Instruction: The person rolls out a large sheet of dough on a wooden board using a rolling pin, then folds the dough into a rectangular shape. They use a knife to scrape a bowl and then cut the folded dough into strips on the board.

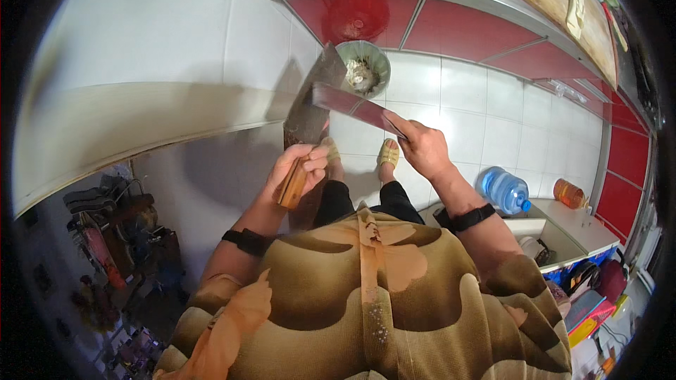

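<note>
My left hand (301, 169) is closed around the wooden handle (293, 183) of what looks like a cleaver. Its broad, dark, stained blade (306, 116) points away from me, towards the wall. My right hand (426, 149) grips one end of a flat, glossy, reddish strip (359, 108) that reflects its surroundings; its exact kind is unclear. The strip's far end is blurred and overlaps the blade in view; whether they touch, I cannot tell. Beyond both lies a round, lined bin (364, 69) with pale and dark waste inside.
Red cabinets (470, 29) run under a metal-edged counter holding a wooden board (554, 5). A white wall (158, 37) stands at left. My slippered feet (390, 153) are on white tiles. At right are a blue water jug (503, 191), an orange-brown bottle (570, 193) and an open drawer (560, 245).
</note>
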Demonstrator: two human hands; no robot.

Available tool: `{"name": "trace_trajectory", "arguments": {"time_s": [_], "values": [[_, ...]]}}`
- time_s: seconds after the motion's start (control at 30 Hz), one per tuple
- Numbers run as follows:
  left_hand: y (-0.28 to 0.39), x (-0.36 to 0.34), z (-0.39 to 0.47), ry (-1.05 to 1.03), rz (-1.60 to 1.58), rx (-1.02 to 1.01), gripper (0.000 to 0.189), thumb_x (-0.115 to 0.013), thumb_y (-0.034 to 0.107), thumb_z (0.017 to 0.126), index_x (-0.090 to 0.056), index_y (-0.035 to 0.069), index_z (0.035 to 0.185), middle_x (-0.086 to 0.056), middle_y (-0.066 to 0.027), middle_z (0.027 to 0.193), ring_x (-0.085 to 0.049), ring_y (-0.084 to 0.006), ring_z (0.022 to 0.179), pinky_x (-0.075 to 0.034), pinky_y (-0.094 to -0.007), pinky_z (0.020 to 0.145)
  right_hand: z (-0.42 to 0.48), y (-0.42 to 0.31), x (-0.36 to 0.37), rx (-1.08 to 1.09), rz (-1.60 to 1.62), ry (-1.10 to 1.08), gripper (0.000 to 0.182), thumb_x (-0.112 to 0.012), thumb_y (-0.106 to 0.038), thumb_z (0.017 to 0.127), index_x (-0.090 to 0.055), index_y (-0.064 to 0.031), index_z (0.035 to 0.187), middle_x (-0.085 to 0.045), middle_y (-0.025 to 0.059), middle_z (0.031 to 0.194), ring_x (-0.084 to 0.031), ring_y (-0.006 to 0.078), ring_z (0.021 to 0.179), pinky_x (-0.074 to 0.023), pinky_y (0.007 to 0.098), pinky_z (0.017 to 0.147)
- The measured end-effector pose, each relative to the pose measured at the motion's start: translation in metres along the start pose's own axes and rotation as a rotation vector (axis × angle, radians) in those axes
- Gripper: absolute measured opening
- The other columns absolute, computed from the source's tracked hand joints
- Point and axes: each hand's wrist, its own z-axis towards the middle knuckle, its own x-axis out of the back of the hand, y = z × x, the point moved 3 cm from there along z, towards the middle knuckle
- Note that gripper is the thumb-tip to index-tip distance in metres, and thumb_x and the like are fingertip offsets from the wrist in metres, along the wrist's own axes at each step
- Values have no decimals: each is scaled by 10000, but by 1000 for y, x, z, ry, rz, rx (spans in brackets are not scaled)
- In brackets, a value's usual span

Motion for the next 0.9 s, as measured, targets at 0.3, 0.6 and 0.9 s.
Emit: {"name": "trace_trajectory", "arguments": {"time_s": [0.3, 0.6, 0.9], "values": [[-11, -33, 5, 252, 687, 74, 119, -587, 143, 911, -572, 28, 886, -519, -15, 723, -490, -94, 613, -401, -243, 514, 16, -27, -5, 211, -241, -28, 597, -601, -75, 798, -530, -263, 1359, -612, 62, 720, -640, 245, 625, -543, 374, 555], [-15, -21, -6, 279, 913, 110, 119, -563, 146, 909, -562, 27, 903, -494, -14, 643, -474, -109, 549, -410, -260, 506, 12, 8, -15, 103, -255, -31, 611, -573, -64, 801, -521, -286, 1367, -650, 101, 739, -654, 287, 635, -541, 416, 570], [-8, 39, -33, 619, 1341, -140, 203, -587, 107, 915, -561, 29, 730, -543, -16, 609, -521, -110, 531, -428, -301, 492, 14, 70, 13, -214, -467, -196, 526, -548, -97, 861, -511, -220, 1371, -686, 121, 978, -686, 295, 842, -568, 432, 713]]}}
